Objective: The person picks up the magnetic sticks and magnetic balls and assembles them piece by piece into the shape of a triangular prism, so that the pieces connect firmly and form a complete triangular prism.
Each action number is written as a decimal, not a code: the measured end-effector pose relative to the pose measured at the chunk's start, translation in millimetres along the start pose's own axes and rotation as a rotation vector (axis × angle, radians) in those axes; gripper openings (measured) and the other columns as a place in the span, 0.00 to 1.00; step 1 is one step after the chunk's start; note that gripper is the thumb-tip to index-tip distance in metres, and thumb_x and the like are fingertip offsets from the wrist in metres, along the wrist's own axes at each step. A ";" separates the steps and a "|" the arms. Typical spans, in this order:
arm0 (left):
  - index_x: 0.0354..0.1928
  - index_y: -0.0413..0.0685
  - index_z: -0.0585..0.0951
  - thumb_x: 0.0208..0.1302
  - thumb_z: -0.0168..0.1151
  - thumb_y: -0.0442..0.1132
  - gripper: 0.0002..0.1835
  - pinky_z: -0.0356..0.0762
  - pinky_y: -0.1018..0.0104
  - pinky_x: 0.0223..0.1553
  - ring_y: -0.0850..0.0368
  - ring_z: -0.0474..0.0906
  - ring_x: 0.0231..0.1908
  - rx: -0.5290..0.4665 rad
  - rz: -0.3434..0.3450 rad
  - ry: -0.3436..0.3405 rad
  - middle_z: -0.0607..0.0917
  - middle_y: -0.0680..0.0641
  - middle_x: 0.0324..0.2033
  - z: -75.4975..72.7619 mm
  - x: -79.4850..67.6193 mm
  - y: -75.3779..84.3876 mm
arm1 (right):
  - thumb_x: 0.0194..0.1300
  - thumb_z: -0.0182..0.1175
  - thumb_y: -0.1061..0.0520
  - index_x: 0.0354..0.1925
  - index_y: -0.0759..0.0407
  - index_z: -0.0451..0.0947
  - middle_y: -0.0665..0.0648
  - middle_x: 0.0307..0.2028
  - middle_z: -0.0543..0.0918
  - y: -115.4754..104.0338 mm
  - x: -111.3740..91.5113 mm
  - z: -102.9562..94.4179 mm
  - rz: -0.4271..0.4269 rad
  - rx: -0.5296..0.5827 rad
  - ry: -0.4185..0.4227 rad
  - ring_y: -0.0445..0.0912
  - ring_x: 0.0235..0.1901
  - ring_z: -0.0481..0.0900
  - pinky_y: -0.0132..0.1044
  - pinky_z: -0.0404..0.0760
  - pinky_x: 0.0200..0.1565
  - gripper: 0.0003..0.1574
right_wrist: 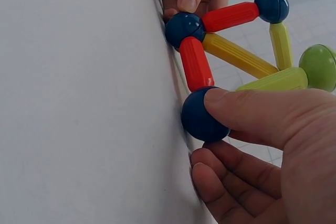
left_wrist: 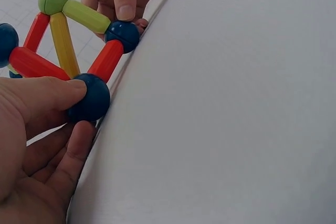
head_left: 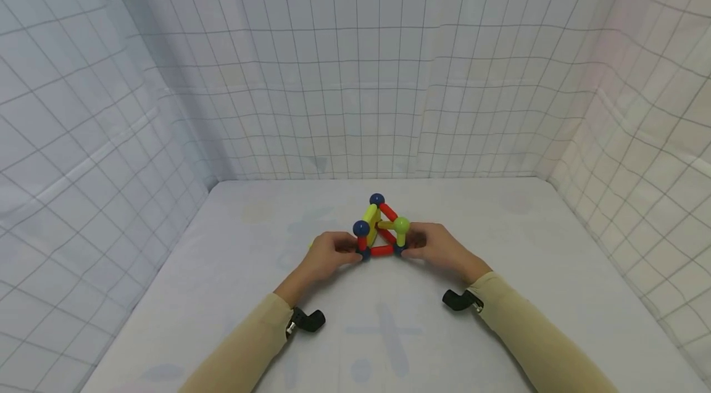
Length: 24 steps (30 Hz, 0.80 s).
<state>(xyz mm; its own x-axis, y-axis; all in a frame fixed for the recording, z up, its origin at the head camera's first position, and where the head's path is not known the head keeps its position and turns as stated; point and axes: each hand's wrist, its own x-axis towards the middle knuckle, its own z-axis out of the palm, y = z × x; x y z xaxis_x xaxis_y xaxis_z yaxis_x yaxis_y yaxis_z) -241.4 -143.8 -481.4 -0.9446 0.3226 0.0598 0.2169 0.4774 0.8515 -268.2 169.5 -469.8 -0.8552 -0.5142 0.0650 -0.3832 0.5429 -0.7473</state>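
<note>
A small frame of magnetic rods and balls stands on the white table, between both hands. My left hand (head_left: 328,252) pinches its front-left dark blue ball (left_wrist: 89,98) between thumb and fingers. At the front-right blue ball (right_wrist: 203,115), my right hand (head_left: 439,246) grips with the thumb on top and fingers beneath. A red rod (head_left: 381,251) joins these two balls. Above the right one, a short green rod carries a light green ball (head_left: 401,226); above the left, a red rod carries another blue ball (head_left: 361,228). A further blue ball (head_left: 377,199) tops the back.
The white table (head_left: 500,214) has faint blue-grey printed shapes. White gridded cloth walls (head_left: 344,72) enclose it at the back and both sides. A yellow-green bit (head_left: 311,247) peeks out behind the left hand. Dark wrist devices (head_left: 311,320) sit at both sleeve cuffs.
</note>
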 end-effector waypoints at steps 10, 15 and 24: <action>0.58 0.38 0.88 0.64 0.80 0.39 0.22 0.84 0.63 0.46 0.59 0.85 0.39 -0.012 0.003 -0.019 0.89 0.52 0.39 0.2 -3.3 0.5 | 0.68 0.76 0.54 0.53 0.52 0.87 0.46 0.41 0.85 -5.8 -6.2 -15.5 0.027 -0.089 -0.015 0.44 0.42 0.82 0.43 0.84 0.48 0.16; 0.58 0.38 0.88 0.65 0.79 0.39 0.21 0.85 0.62 0.47 0.59 0.85 0.40 0.001 0.002 -0.010 0.90 0.52 0.40 2.3 -2.1 -0.1 | 0.70 0.75 0.53 0.55 0.56 0.88 0.47 0.43 0.86 -15.8 -18.6 -46.3 0.035 -0.183 -0.019 0.45 0.42 0.82 0.44 0.85 0.46 0.17; 0.59 0.38 0.88 0.66 0.78 0.39 0.21 0.84 0.60 0.48 0.59 0.84 0.40 0.026 -0.023 -0.001 0.90 0.52 0.40 1.9 -1.7 3.6 | 0.72 0.72 0.55 0.55 0.59 0.89 0.48 0.44 0.87 -20.1 -51.6 -99.3 0.095 -0.258 -0.098 0.46 0.44 0.82 0.45 0.83 0.46 0.16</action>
<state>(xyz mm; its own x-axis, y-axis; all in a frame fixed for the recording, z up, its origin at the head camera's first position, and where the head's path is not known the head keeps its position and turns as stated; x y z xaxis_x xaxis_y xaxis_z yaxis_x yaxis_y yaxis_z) -238.5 -141.0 -479.4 -0.9492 0.3122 0.0396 0.2013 0.5057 0.8389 -251.0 251.0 -392.5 -0.8588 -0.5074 -0.0710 -0.3895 0.7366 -0.5529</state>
